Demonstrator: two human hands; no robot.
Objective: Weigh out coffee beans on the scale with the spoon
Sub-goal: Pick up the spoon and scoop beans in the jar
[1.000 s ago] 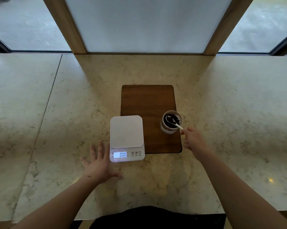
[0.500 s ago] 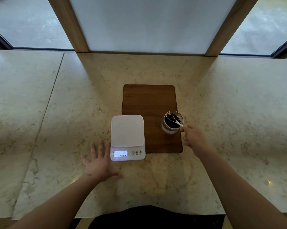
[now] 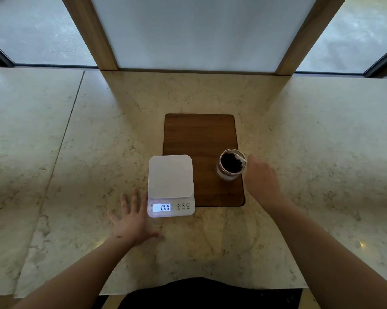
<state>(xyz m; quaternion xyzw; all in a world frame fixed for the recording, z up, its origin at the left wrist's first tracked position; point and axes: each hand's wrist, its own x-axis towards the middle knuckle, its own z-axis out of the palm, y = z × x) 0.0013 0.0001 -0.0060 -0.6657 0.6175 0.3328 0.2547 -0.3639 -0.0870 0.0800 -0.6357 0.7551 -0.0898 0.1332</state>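
Observation:
A white digital scale [image 3: 170, 176] stands on the marble counter with its lit display reading 0.00 and nothing on its platform. To its right, a glass jar [image 3: 230, 166] of dark coffee beans stands on the wooden board [image 3: 199, 134]. A white spoon [image 3: 239, 157] leans inside the jar, its bowl down among the beans. My right hand [image 3: 260, 178] is at the jar's right rim, pinching the spoon's handle. My left hand [image 3: 133, 221] lies flat with fingers spread on the counter, just left of the scale's front corner.
The marble counter [image 3: 76, 152] runs wide to both sides, with a seam on the left. Two wooden posts [image 3: 92, 34] and a white panel rise at the back edge. The counter's front edge is near my body.
The spoon's handle has swung from the jar's near right side to its far right rim, and its bowl has sunk deeper into the beans. My right hand followed it. The left hand stayed put.

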